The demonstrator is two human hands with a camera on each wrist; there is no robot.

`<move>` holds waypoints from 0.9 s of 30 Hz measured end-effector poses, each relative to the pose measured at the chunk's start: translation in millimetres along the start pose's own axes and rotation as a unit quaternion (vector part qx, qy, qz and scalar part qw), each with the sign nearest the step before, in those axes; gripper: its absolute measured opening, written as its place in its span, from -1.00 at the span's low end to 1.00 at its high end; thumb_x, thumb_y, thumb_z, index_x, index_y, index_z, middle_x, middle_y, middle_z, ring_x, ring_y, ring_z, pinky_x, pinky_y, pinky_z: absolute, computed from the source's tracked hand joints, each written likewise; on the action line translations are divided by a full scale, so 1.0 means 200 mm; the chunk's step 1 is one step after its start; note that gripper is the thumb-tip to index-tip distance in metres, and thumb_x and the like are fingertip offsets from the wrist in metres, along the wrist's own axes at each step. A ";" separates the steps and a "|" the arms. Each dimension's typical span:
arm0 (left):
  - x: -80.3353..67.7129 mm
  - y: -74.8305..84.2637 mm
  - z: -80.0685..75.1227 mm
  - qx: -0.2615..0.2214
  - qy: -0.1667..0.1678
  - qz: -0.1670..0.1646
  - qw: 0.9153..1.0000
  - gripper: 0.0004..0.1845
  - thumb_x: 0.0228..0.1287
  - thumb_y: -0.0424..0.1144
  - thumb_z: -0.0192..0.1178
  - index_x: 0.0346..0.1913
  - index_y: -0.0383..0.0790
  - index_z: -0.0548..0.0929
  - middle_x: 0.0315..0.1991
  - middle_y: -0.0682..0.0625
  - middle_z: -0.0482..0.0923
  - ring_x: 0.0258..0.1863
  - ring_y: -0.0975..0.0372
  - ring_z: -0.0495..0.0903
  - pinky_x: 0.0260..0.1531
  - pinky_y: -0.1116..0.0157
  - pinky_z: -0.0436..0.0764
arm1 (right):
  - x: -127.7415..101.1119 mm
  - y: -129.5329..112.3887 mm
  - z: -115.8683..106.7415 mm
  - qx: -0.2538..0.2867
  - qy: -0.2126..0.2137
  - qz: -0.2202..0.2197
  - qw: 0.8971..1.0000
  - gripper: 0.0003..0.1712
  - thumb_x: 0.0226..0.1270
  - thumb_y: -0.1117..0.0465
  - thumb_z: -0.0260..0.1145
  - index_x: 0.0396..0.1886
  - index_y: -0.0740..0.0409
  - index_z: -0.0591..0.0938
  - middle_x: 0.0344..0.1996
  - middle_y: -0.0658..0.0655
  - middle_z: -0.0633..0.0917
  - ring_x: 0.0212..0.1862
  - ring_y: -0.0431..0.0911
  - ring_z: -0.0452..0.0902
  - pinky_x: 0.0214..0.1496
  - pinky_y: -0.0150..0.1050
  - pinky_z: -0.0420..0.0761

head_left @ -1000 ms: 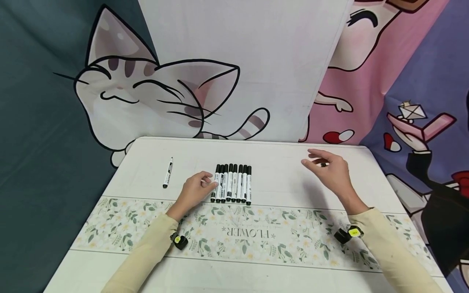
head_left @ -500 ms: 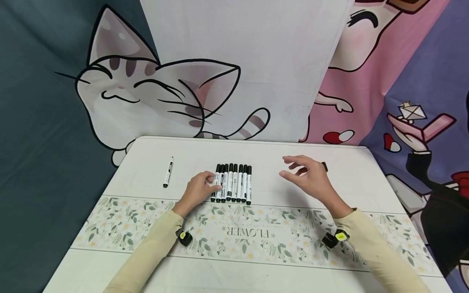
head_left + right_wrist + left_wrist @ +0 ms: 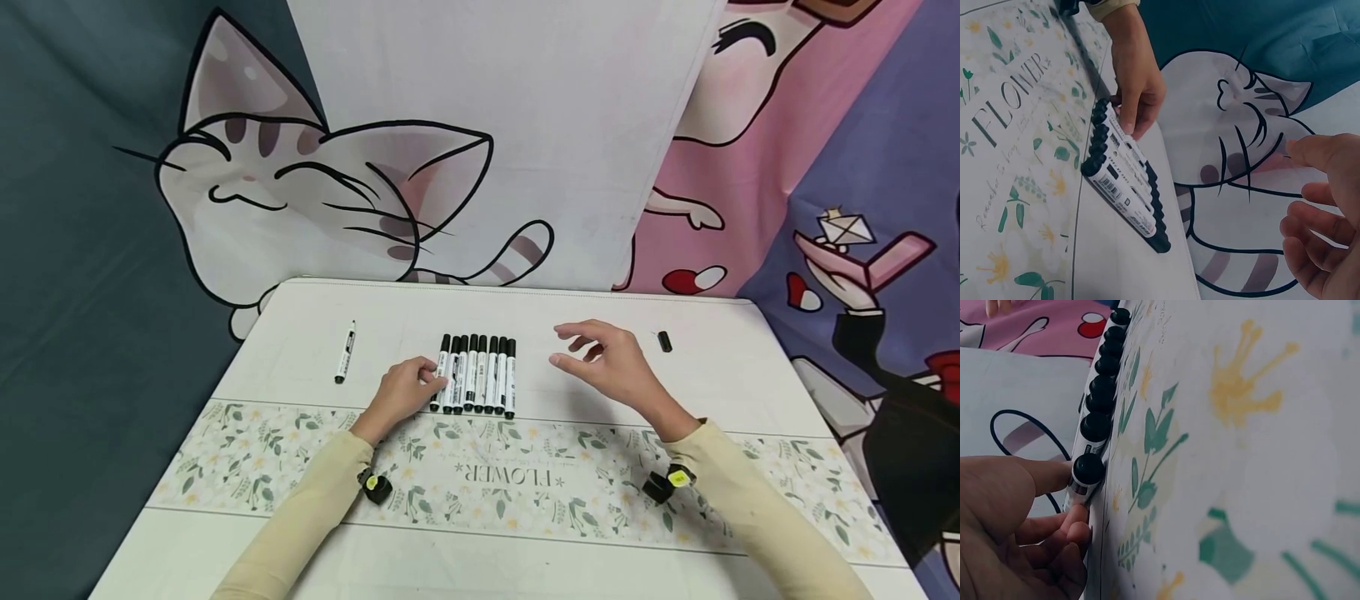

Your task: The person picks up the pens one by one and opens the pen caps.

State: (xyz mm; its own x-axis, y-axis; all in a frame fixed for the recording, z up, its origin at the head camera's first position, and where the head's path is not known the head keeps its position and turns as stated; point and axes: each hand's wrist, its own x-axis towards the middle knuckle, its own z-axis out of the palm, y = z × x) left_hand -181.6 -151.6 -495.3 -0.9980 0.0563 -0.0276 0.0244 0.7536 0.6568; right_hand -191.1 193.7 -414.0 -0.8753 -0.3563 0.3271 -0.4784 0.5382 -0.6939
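A white desk (image 3: 570, 317) fills the near part of the scene, with a floral runner (image 3: 480, 479) printed "FLOWER" crossing it from left to right. Behind the far edge hang cartoon backdrops: dark teal cloth on the left, a big smiling cat (image 3: 300, 200) in the middle, and pink and purple figures on the right.

Far left on the desk, a lone marker (image 3: 344, 352) lies well apart from the rest. Right of it, the left hand (image 3: 405, 392) rests on the desk with its fingers curled, and thumb and fingertips pinch the leftmost marker (image 3: 440, 375) of a row of markers (image 3: 478, 375), eight black-capped pens lying side by side and touching. The left wrist view shows the thumb (image 3: 1047, 475) pressed against that pen's barrel just behind its black end.

Right of the row, the right hand (image 3: 603, 362) hovers above the bare desk, fingers spread and loosely bent, holding nothing. Further right, a small black cap (image 3: 664, 341) lies alone near the far edge. Nothing lies between the right hand and the row.

Half a second ago the right hand was nearer the cap and partly covered it; now it has shifted left toward the row, and the cap lies fully in view. The left hand has stayed on the leftmost marker.
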 end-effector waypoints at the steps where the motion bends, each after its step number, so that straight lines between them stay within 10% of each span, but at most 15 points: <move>1: 0.00 0.00 0.00 0.001 0.001 -0.001 1.000 -0.58 0.34 -0.09 0.38 0.10 -0.34 0.69 -0.25 -0.03 0.73 -0.19 0.05 0.68 -0.01 -0.01 0.60 | 0.01 0.00 0.00 0.000 -0.002 0.000 1.000 -0.54 0.25 0.03 0.56 0.14 -0.04 0.74 0.03 -0.02 0.75 -0.11 -0.15 0.67 -0.16 -0.20 0.69; 12: 0.00 0.00 -0.01 0.014 0.031 -0.032 0.999 -0.60 0.37 -0.17 0.23 0.13 -0.37 0.70 -0.22 -0.07 0.75 -0.25 0.07 0.68 -0.12 0.04 0.63 | 0.06 -0.01 0.03 0.006 -0.014 0.009 1.000 -0.54 0.24 0.02 0.56 0.13 -0.01 0.74 0.02 -0.02 0.75 -0.12 -0.14 0.68 -0.14 -0.10 0.69; 27: -0.12 0.16 -0.11 -0.056 0.070 0.055 0.994 -0.66 0.46 -0.14 0.26 0.21 -0.11 0.67 0.01 -0.07 0.72 -0.14 0.12 0.69 -0.16 0.09 0.62 | 0.12 -0.11 0.05 0.015 -0.030 -0.017 0.999 -0.56 0.25 0.05 0.55 0.11 0.03 0.74 0.03 0.01 0.76 -0.11 -0.08 0.69 -0.15 -0.10 0.70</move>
State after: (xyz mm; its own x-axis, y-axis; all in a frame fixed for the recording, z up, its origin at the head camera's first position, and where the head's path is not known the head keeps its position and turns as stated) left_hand -157.9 -142.8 -457.9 -0.9882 0.0365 0.1489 0.1348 0.6696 0.7304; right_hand -199.9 165.3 -397.8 -0.8521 -0.4203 0.3118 -0.5046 0.5014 -0.7028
